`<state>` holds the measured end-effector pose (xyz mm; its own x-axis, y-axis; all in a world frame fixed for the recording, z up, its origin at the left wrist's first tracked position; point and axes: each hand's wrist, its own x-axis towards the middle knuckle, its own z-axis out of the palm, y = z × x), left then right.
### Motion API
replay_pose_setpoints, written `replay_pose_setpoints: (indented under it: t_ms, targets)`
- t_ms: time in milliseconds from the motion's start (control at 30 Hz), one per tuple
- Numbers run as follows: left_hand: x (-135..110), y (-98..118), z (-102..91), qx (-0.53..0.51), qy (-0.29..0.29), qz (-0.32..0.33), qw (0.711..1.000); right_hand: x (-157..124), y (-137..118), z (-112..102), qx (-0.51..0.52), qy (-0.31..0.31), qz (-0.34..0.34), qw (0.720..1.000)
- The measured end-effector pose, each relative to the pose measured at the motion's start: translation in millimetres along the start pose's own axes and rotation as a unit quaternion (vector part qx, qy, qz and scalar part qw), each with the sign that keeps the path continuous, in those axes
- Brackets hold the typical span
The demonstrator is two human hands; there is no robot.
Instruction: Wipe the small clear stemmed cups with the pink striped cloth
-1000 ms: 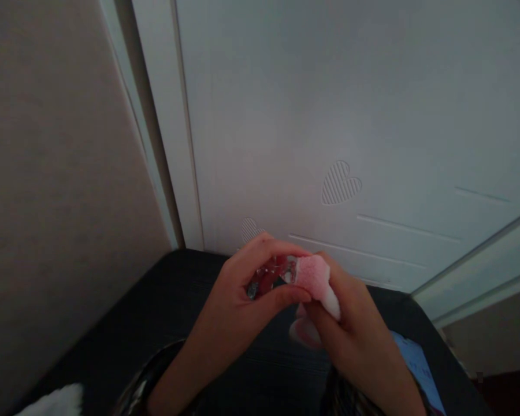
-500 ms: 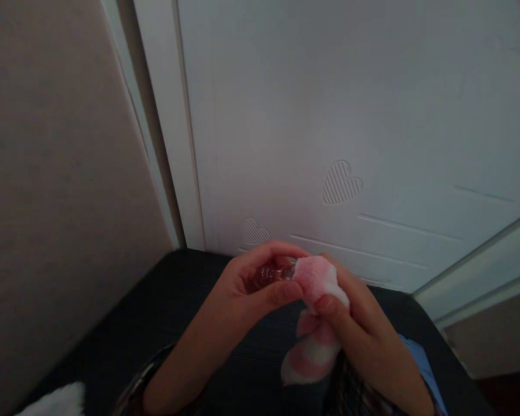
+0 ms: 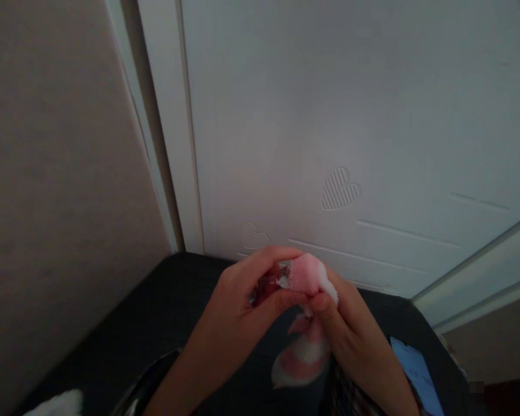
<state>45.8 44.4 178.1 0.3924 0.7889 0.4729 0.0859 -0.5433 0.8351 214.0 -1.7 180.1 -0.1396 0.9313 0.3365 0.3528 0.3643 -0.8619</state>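
Note:
A fuzzy sock (image 3: 305,274) with pink and white stripes is bunched up between my two hands, its lower end hanging below them. My right hand (image 3: 351,323) grips it, the thumb pressed on the white part. The fingers of my left hand (image 3: 247,300) curl around a clear, shiny, ribbed piece (image 3: 281,276) that looks like plastic, and their tips touch the sock's pink edge. One end of the clear piece meets the sock's opening; my palm hides much of it, so its full shape cannot be made out.
Under my hands is a dark table (image 3: 156,312). A blue-screened phone (image 3: 418,372) lies at right by my forearm, and something white and fluffy (image 3: 58,403) is at the lower left. Behind stands a white panel (image 3: 264,144) with embossed hearts; a beige wall (image 3: 60,173) rises at left.
The sock and both hands have shifted slightly left. My right hand has moved closer to the left one, and the sock's hanging end has swung left. More of the phone shows.

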Motion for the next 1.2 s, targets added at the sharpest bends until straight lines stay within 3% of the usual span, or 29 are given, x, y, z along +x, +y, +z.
replay_pose_setpoints:
  t_ms: [133,367,533,633,733,933,1100,1200]
  targets:
    - [-0.5,-0.3,-2.7,0.011,-0.018,-0.019,1.0,-1.3,2.2,-2.7,-0.036,-0.027,0.0,0.999]
    - [0.9,-5.5,-9.1,-0.067,-0.069,-0.068,0.993,-0.5,-5.2,-2.9,-0.054,-0.043,-0.012,0.998]
    - [-0.5,-1.2,-10.2,-0.14,-0.006,-0.051,0.989,0.0,-2.7,8.6,-0.012,0.027,0.0,1.0]
    - [-2.0,-1.5,-7.5,-0.08,0.05,-0.016,0.995,-1.4,3.7,13.1,-0.006,0.098,0.019,0.995]
    - [-2.0,-2.4,-6.7,0.023,0.096,-0.002,0.995,-1.5,6.4,14.8,0.039,0.107,0.045,0.993]
    - [0.7,1.1,-8.8,0.147,0.08,0.048,0.985,0.0,3.3,15.6,0.095,0.111,0.078,0.986]
    - [-3.3,4.9,-1.1,0.126,0.068,0.058,0.988,-1.8,5.3,13.3,0.141,0.101,0.094,0.98]
    - [-6.2,7.2,2.0,0.016,0.042,-0.006,0.999,-5.9,3.6,8.7,0.138,0.084,0.08,0.984]
